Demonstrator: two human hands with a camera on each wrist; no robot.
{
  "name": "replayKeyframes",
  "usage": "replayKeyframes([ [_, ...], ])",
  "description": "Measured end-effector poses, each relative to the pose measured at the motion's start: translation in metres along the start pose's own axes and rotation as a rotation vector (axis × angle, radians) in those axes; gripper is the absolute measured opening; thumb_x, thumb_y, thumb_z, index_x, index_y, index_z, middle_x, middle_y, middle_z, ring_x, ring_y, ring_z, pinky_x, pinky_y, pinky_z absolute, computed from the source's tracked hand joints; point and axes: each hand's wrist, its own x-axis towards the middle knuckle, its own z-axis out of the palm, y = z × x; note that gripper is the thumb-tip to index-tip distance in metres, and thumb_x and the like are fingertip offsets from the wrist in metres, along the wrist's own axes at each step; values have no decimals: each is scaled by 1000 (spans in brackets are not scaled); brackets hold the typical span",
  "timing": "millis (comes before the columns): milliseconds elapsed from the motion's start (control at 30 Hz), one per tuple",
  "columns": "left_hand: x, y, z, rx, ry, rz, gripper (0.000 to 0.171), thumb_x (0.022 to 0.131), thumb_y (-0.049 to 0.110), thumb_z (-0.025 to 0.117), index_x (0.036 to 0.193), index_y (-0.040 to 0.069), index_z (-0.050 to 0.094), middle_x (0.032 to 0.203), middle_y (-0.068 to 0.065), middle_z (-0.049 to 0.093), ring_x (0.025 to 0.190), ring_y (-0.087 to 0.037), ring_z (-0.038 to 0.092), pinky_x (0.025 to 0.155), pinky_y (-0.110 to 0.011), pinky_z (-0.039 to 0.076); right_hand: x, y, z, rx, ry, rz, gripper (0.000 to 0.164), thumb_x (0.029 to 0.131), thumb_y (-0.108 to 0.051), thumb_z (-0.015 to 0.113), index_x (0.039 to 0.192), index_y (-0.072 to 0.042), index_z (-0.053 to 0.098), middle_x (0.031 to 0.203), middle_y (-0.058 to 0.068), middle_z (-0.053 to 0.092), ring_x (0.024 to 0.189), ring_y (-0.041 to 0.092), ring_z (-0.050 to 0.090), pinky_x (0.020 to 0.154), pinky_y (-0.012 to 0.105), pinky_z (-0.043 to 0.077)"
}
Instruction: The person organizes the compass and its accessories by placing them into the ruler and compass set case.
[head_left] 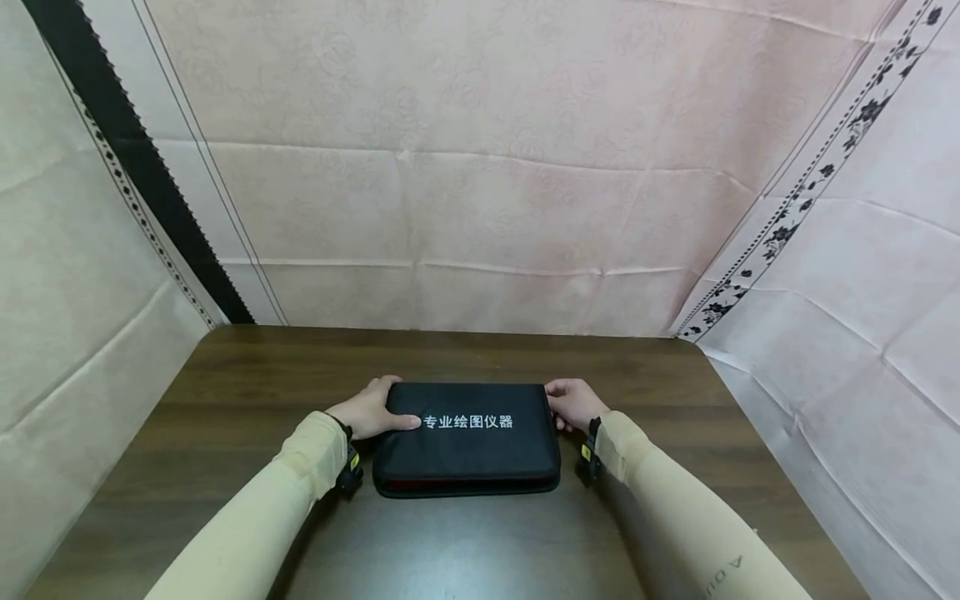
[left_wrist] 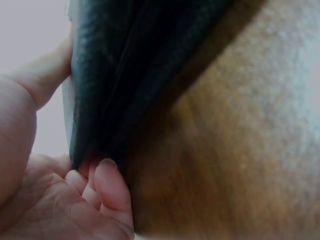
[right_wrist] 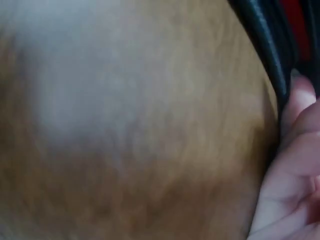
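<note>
A black drawing-instrument case with white Chinese lettering lies flat on the wooden table, its front edge showing a strip of red between the covers. At its left end my left hand grips it, thumb laid over the top cover. The left wrist view shows the fingers of that hand curled at the case's dark side. My right hand holds the right edge with bent fingers. Close up in the right wrist view, a fingertip of that hand sits at the gap between the covers, near the red inside.
The brown wooden table spreads around the case. Pale patterned cloth hangs behind it, with more cloth at the left and right sides. A black strip runs down the left corner.
</note>
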Motion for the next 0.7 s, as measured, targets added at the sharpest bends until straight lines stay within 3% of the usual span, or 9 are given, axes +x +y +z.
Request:
replayKeyframes([
  [300, -3, 2, 1, -15, 22, 3, 95, 80, 49, 75, 148, 4, 26, 141, -25, 33, 123, -38, 39, 100, -57, 34, 1, -1, 6, -200, 49, -112, 15, 101, -19, 53, 95, -8, 62, 61, 11, 57, 44, 24, 52, 40, 36, 43],
  [700, -4, 4, 2, 5, 34, -20, 91, 82, 47, 75, 146, 4, 27, 139, -24, 35, 120, -36, 42, 100, -54, 36, -7, -7, 2, -342, -5, -68, 12, 103, -14, 47, 96, -9, 55, 72, 12, 57, 53, 25, 58, 47, 36, 48],
])
